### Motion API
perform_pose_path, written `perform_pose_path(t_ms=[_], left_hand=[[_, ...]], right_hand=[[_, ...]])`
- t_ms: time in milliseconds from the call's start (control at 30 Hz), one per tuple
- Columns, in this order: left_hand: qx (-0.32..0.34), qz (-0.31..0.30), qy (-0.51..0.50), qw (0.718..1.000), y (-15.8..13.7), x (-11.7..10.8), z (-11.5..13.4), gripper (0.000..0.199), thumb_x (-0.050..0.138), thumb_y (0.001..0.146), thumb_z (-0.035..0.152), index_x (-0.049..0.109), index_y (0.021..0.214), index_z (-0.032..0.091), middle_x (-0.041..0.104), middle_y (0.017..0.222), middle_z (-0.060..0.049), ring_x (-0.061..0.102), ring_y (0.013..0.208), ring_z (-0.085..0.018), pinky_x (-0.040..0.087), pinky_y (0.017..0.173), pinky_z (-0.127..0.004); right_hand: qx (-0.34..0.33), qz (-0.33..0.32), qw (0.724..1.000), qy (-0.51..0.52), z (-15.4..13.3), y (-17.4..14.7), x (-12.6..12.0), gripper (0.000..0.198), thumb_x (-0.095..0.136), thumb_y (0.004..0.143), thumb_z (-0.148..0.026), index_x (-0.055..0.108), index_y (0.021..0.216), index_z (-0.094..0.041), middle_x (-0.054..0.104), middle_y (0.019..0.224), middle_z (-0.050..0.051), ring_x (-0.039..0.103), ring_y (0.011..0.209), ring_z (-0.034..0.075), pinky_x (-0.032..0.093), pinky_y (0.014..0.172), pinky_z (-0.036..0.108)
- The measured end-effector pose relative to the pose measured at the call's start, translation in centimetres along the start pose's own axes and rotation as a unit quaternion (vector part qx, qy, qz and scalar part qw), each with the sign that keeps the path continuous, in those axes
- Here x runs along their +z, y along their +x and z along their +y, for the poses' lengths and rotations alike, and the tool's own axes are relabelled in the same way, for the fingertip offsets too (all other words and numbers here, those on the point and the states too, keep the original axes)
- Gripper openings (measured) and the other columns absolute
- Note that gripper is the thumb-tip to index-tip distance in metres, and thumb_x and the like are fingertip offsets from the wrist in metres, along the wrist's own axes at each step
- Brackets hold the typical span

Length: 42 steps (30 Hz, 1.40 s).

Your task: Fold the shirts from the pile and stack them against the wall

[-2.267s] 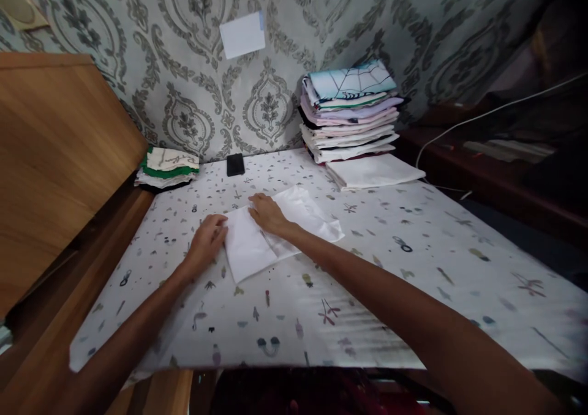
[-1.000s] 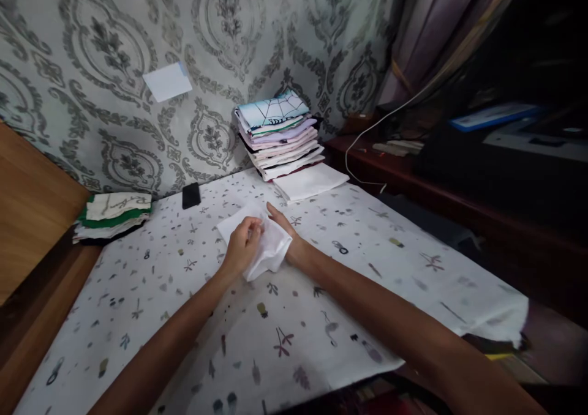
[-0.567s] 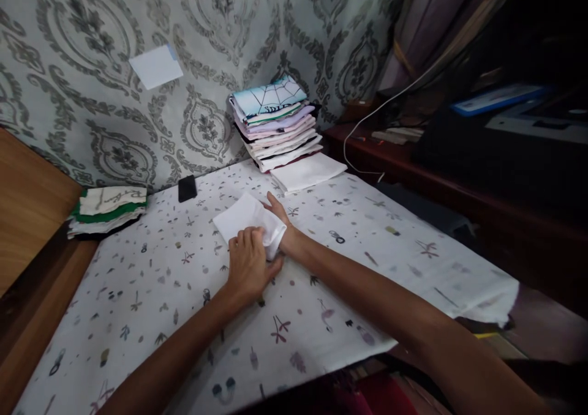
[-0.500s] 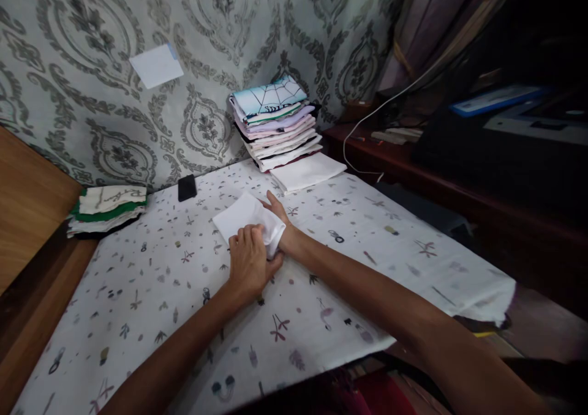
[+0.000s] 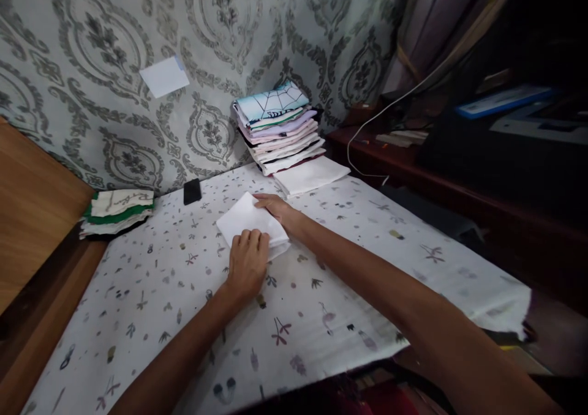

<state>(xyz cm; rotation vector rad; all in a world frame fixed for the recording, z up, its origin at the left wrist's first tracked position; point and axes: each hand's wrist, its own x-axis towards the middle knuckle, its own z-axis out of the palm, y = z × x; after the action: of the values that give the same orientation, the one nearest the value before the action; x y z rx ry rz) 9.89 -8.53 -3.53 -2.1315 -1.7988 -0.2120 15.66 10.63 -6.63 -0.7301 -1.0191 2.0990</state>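
Note:
A small folded white cloth (image 5: 245, 218) lies on the patterned sheet in front of me, one corner pointing toward the wall. My left hand (image 5: 249, 261) grips its near edge, fingers curled over the top and thumb out of sight. At the far right edge, my right hand (image 5: 279, 210) holds the cloth with fingers bent round the side; part of that grip is hidden. Loose layers show along the cloth's right end, between the hands.
Behind stands a tall stack of folded clothes (image 5: 278, 130), with a flat white folded cloth (image 5: 315, 175) before it. A black phone (image 5: 192, 191) and a smaller clothes pile (image 5: 120, 210) are at left. A white cable (image 5: 351, 149) hangs at right.
My right hand has come out from inside the cloth's open end and now holds its far right side. The cloth lies flatter, and my left hand stays on the near edge.

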Motion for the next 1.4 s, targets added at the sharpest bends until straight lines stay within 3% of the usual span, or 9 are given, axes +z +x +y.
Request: perform_pose_path(t_ms=[300,467,700,800,900,1000,1100,1167,1400], left_hand=[[0.043,-0.047,-0.158,0.985,-1.3,-0.6,0.2,0.021,0.049,0.089,0.015,0.062,0.104,0.021,0.063,0.096,-0.008,0.057,0.092,-0.026,0.047,0.081,-0.04],[-0.054,-0.003,-0.303,0.951,0.8,-1.2,-3.7,0.016,0.048,0.09,0.022,0.062,0.099,0.023,0.065,0.087,-0.004,0.06,0.084,-0.021,0.046,0.078,-0.034],[-0.108,0.04,-0.297,0.948,2.6,1.0,-7.9,0.024,0.044,0.086,0.014,0.061,0.1,0.022,0.066,0.1,-0.007,0.06,0.096,-0.023,0.048,0.089,-0.038],[-0.083,0.031,-0.286,0.954,1.8,2.0,-8.5,0.026,0.042,0.088,0.015,0.06,0.107,0.021,0.064,0.108,-0.009,0.057,0.106,-0.024,0.045,0.097,-0.039],[-0.101,0.031,-0.263,0.959,1.2,2.9,-9.9,0.028,0.041,0.092,0.018,0.058,0.114,0.02,0.061,0.116,-0.011,0.054,0.113,-0.026,0.042,0.101,-0.041],[-0.174,0.026,-0.224,0.959,1.2,3.7,-11.8,0.027,0.044,0.093,0.027,0.058,0.114,0.018,0.061,0.108,-0.011,0.054,0.105,-0.027,0.044,0.096,-0.043],[-0.217,-0.006,-0.202,0.955,1.6,4.5,-13.2,0.018,0.05,0.092,0.032,0.06,0.099,0.02,0.06,0.093,-0.008,0.055,0.092,-0.026,0.045,0.089,-0.041],[-0.216,-0.023,-0.196,0.956,1.9,4.9,-13.7,0.011,0.052,0.09,0.029,0.058,0.085,0.021,0.059,0.087,-0.007,0.054,0.088,-0.025,0.045,0.086,-0.039],[-0.212,-0.022,-0.186,0.959,2.4,5.4,-14.5,0.014,0.052,0.088,0.021,0.052,0.074,0.022,0.057,0.083,-0.007,0.053,0.088,-0.026,0.043,0.087,-0.04]], right_hand=[[-0.072,-0.013,0.996,-0.053,0.9,0.2,-1.1,0.043,0.066,0.06,-0.002,0.068,0.099,-0.02,0.071,0.078,-0.003,0.065,0.065,0.015,0.052,0.059,0.027],[-0.088,-0.044,0.993,-0.072,0.5,0.2,-0.6,0.041,0.067,0.063,-0.007,0.066,0.102,-0.021,0.071,0.08,-0.003,0.064,0.065,0.014,0.052,0.064,0.028],[-0.115,0.039,0.975,-0.188,-0.7,-0.3,-0.1,0.033,0.066,0.068,-0.012,0.064,0.1,-0.022,0.069,0.088,0.001,0.062,0.074,0.017,0.052,0.08,0.037],[-0.241,0.062,0.905,-0.344,-1.2,-2.9,0.6,0.026,0.061,0.073,-0.009,0.066,0.096,-0.021,0.067,0.101,0.006,0.06,0.096,0.022,0.044,0.098,0.043],[-0.342,-0.032,0.802,-0.488,-0.5,-7.5,2.4,0.017,0.055,0.086,-0.016,0.067,0.096,-0.022,0.064,0.105,0.008,0.055,0.105,0.026,0.041,0.099,0.046],[-0.343,-0.163,0.713,-0.59,1.5,-11.9,4.0,0.012,0.06,0.091,-0.03,0.067,0.094,-0.02,0.062,0.101,0.01,0.055,0.096,0.026,0.045,0.087,0.043],[-0.339,-0.211,0.633,-0.663,3.7,-14.0,4.3,0.011,0.067,0.088,-0.029,0.064,0.089,-0.018,0.06,0.095,0.009,0.053,0.089,0.024,0.043,0.079,0.039],[-0.332,-0.206,0.614,-0.686,4.7,-14.1,4.1,0.006,0.064,0.09,-0.023,0.062,0.085,-0.019,0.06,0.091,0.008,0.052,0.086,0.023,0.041,0.076,0.037],[-0.333,-0.21,0.626,-0.674,5.1,-13.5,3.5,0.014,0.053,0.094,-0.016,0.063,0.084,-0.018,0.061,0.087,0.006,0.052,0.082,0.02,0.039,0.076,0.035]])
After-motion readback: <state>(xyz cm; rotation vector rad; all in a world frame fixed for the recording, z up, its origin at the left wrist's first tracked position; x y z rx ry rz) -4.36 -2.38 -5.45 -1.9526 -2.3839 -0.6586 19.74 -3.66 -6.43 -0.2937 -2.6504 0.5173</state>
